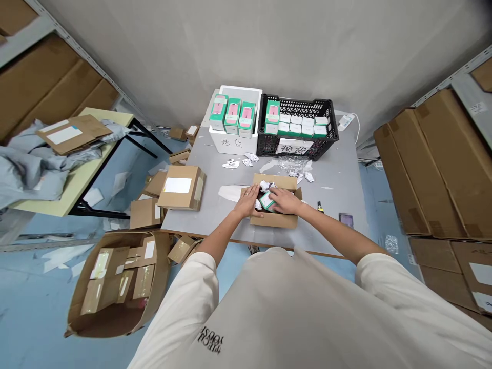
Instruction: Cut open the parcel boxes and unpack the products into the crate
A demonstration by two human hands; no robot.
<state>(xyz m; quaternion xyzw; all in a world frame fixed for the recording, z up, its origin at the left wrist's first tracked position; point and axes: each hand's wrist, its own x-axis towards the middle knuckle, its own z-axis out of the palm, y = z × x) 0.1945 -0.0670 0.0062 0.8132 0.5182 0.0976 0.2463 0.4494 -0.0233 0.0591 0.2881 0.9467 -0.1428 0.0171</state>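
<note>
Cream T-shirt (269, 312) is leading our listing, seen from above. Item: left hand (246, 201), fingers spread, is resting at the rim of a cardboard box (274, 221) on the desk (330, 179). Item: right hand (285, 200) is lying over a green-and-white packet (267, 201), which is sitting inside that box among crumpled paper (264, 185). We are noting the hands apart, the packet between them; whether the right is clamping it, we cannot tell. Farther along the desk, a black crate (298, 130) and a white foam box (230, 143) are holding more packets. A cardboard parcel (180, 187) is lying near the desk's left end, and a large carton (119, 302) is sitting on the floor (34, 292), holding further parcels.
</note>
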